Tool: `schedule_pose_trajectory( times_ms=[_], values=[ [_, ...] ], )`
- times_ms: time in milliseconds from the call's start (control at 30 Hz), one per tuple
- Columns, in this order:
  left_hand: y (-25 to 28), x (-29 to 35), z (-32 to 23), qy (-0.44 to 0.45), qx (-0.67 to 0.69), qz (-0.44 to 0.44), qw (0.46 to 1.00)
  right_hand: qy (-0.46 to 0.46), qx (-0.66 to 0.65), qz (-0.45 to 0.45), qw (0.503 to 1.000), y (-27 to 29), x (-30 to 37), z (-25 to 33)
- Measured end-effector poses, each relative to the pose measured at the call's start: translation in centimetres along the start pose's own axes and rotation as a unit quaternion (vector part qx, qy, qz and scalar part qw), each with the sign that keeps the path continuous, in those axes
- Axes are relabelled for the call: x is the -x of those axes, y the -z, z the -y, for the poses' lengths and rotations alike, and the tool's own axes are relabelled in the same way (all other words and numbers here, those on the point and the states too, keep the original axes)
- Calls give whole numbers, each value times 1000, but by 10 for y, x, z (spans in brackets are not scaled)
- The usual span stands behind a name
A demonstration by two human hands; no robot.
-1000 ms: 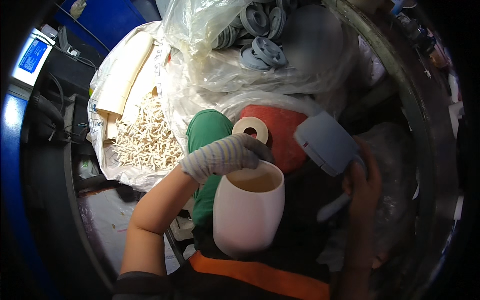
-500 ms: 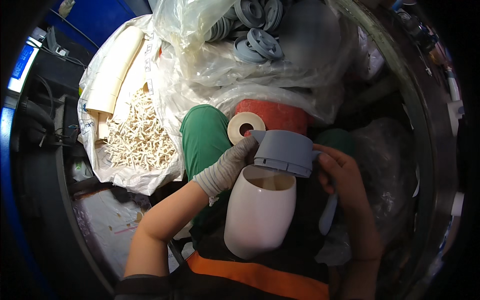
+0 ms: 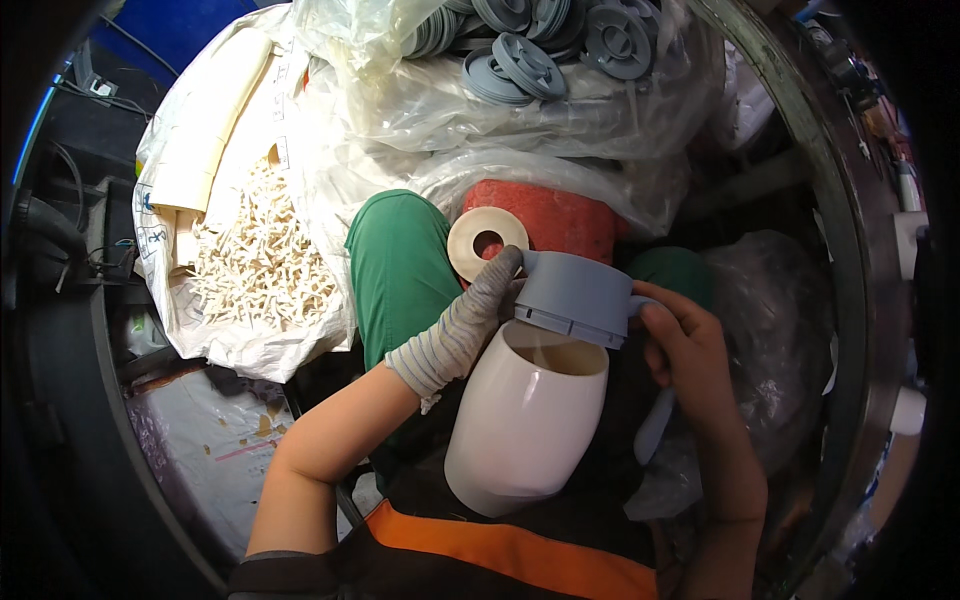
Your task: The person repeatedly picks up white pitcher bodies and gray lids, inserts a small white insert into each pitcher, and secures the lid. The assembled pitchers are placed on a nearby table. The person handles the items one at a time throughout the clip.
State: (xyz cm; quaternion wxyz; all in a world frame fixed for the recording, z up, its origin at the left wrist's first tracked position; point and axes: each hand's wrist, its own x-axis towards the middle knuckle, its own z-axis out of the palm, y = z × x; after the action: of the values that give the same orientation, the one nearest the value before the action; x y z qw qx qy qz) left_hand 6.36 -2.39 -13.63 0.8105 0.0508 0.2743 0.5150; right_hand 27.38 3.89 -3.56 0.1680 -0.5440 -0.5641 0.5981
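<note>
A white jug body (image 3: 525, 430) leans in my lap, its open mouth uppermost. Just over that mouth sits a grey plastic jug collar (image 3: 575, 295), tilted, with a spout on its left side and a handle on its right. My left hand (image 3: 478, 312), in a striped knit glove, is closed at the spout side, thumb on the collar; its other fingers are partly hidden. With bare fingers, my right hand (image 3: 685, 345) grips the collar by its handle, whose lower end (image 3: 653, 428) hangs below the hand. A cream ring (image 3: 462, 245) lies just beyond my left hand.
A red block (image 3: 560, 212) sits between my green-trousered knees. At left, a white sack (image 3: 325, 345) holds many small cream pieces (image 3: 262, 265) and a rolled cream sheet (image 3: 212, 125). Grey round lids (image 3: 530, 65) lie in clear plastic (image 3: 430, 120) at the far side. A metal frame (image 3: 810, 130) stands at right.
The white jug body leans further, its mouth shifting right. The collar remains in both hands, slightly higher in view. The whole view has shifted a little, and more grey lids show at the top.
</note>
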Motion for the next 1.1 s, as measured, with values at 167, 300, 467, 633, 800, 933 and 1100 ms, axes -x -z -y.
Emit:
schedule_pose_trajectory(
  times_ms=[167,300,467,633,800,933,1100],
  values=[
    [-10,5,-2,21,3,-2,1000,7,23,9,1000,0,1,-9],
    [-19,19,-7,7,-65,32,997,25,-2,4,1000,-5,1,-20],
    [-17,22,-7,-3,-115,82,990,52,23,14,998,-3,2,-26],
    [-5,16,1,1,-188,76,979,102,78,21,992,3,2,-33],
    [-8,17,-2,27,-193,78,978,222,127,-20,967,-5,-4,-48],
    [-6,21,-3,20,-238,64,969,187,142,17,972,-4,-2,-41],
    [5,16,10,11,-284,52,958,223,177,7,959,0,1,-50]
  ],
)
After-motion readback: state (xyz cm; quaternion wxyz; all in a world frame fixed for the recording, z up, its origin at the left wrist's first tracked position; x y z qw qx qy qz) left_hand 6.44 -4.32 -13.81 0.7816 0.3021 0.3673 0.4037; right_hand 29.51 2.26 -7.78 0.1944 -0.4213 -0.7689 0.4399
